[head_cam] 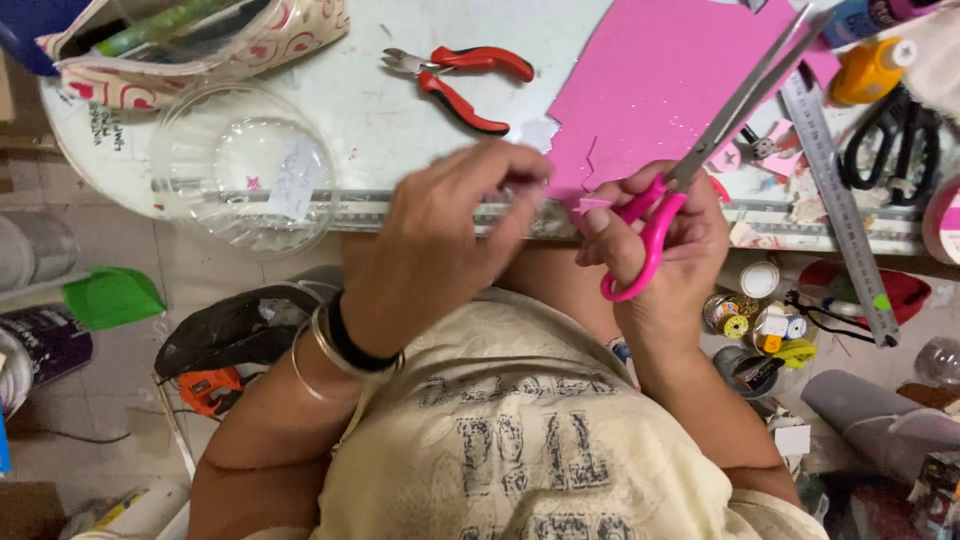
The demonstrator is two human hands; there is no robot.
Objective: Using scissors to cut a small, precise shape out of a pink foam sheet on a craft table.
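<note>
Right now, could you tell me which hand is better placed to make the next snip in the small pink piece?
Probably the right hand: it already holds the pink-handled scissors, blades open beside the small pink piece. The left hand is blurred next to that piece and carries no tool.

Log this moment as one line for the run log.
right hand: grips pink-handled scissors, blades open | left hand: pinches small pink piece | pink foam sheet on table | red pliers beside it
</note>
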